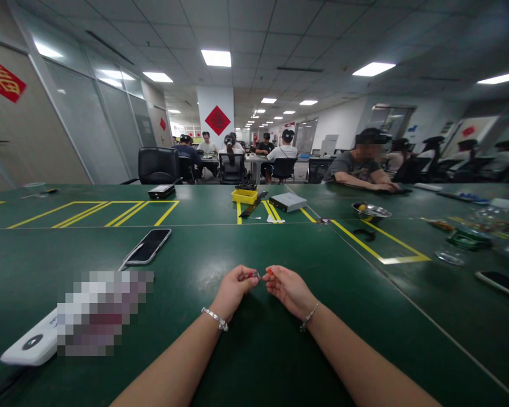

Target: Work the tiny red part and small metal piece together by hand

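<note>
My left hand (237,285) is held over the middle of the green table (186,316), its thumb and fingers pinched together. A tiny silvery piece (257,276) with red beside it shows at those fingertips, too small to name. Facing it, a short gap away, my right hand (289,287) also has its thumb and fingers pinched. A spot of orange (270,272) shows at its fingertips; I cannot tell whether it is a held piece or a nail. Both wrists wear silvery bracelets.
To the left lie a phone (149,246) with a cable and a white device (36,342), partly blurred out. Farther back are a yellow bin (244,196), a grey box (287,202) and a metal bowl (371,211). A person (362,164) sits at the right back; another phone (501,284) lies right.
</note>
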{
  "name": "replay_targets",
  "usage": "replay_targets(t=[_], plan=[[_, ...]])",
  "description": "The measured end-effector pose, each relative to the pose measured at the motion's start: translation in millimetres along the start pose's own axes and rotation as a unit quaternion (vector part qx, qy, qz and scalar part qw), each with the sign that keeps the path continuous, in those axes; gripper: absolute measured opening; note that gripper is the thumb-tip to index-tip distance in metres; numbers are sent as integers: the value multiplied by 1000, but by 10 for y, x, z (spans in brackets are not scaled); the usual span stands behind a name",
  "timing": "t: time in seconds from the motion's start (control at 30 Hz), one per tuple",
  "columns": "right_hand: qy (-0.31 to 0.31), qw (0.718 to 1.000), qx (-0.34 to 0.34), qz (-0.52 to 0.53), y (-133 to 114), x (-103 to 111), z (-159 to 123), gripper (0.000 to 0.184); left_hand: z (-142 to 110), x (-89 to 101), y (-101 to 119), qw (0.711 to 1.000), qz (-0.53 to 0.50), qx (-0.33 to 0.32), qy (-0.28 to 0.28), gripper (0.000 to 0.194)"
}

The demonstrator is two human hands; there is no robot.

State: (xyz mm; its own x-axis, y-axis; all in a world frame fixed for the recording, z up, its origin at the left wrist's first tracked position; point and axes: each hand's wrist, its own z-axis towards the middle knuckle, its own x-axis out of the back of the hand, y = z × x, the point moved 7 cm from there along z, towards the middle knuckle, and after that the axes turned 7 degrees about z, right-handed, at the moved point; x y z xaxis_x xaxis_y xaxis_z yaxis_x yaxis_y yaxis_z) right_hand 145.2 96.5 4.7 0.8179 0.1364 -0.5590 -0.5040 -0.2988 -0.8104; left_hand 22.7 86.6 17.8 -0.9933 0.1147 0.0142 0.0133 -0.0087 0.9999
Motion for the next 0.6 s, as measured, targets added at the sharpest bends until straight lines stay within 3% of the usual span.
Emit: replay_targets(t=[0.17, 0.4, 0.6], plan=[[-16, 1000, 7, -14, -11, -36, -8, 19, -13, -16, 11, 999, 39, 2, -3, 26], [16, 1000, 8, -4, -23, -14, -14, 17, -15, -36, -22, 999, 26, 23, -2, 40], [3, 1000, 6, -4, -23, -26, -19, 22, -27, -62, 24, 998, 54, 15, -10, 24]])
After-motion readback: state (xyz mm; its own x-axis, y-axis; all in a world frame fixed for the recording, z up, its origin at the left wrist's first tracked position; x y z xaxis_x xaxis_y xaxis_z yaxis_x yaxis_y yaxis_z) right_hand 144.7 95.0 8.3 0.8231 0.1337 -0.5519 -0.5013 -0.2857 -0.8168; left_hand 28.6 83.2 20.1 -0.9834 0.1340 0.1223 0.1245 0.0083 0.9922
